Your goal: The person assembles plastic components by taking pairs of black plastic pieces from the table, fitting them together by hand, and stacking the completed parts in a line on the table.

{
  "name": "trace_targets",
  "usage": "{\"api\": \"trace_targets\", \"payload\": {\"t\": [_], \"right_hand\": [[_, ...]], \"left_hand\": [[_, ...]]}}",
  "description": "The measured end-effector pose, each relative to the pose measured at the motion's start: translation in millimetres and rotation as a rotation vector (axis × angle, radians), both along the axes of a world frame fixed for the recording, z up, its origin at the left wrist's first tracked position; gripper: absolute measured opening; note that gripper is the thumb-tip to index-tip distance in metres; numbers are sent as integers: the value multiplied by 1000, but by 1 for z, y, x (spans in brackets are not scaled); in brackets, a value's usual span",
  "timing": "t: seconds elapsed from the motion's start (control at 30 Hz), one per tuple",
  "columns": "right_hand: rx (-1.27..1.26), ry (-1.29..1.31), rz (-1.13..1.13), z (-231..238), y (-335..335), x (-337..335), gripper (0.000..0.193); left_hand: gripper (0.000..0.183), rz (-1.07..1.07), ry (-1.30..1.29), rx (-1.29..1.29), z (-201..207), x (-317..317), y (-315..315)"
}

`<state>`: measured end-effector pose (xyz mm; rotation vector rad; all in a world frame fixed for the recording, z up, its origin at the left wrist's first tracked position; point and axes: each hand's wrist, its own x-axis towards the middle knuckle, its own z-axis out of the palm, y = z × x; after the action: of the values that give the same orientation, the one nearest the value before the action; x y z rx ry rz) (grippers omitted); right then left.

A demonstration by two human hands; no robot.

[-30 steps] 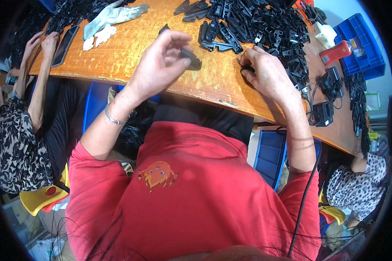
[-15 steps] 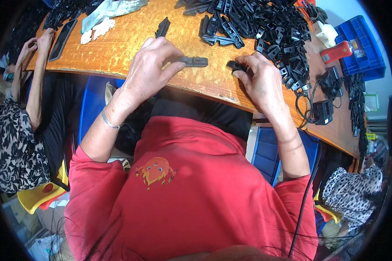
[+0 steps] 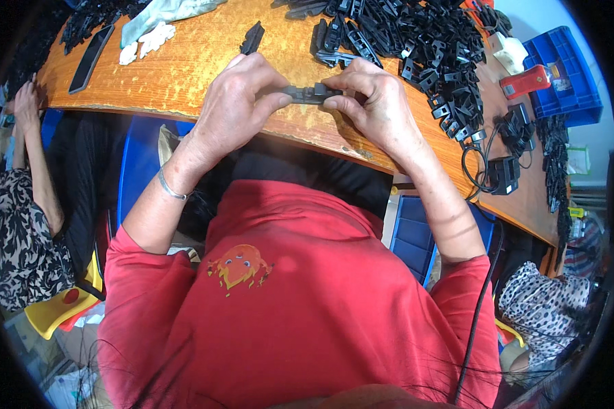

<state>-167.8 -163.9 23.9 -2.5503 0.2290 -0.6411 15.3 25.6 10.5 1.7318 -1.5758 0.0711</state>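
Note:
Between my hands, just above the near edge of the wooden table, is a long black plastic part. My left hand pinches its left end between thumb and fingers. At its right end my right hand is closed on a small black piece, which touches the long part; whether the two are joined I cannot tell. Another black plastic part lies on the table beyond my left hand.
Black plastic parts are heaped at the far right. A phone and a pale glove lie at the left. Further right are a black adapter with cables, a red box and a blue crate. A co-worker's hand is far left.
My right hand has moved left with the small black piece, bringing it against the long part in my left hand. The co-worker's hands at the left have moved down and left.

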Motion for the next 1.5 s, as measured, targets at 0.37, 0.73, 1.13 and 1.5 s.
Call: {"api": "trace_targets", "payload": {"t": [0.37, 0.73, 1.13, 1.5], "right_hand": [[0, -56, 259, -7, 32, 3, 20], [-423, 175, -513, 20, -65, -43, 30], [-412, 221, -511, 11, -71, -33, 23], [-514, 114, -335, -1, -9, -42, 27]], "left_hand": [[18, -83, 21, 379, 48, 19, 53], [24, -56, -335, 31, 46, -22, -50], [23, -53, -467, -11, 25, -35, -102], [32, -131, 778, -126, 3, -38, -47]]}}
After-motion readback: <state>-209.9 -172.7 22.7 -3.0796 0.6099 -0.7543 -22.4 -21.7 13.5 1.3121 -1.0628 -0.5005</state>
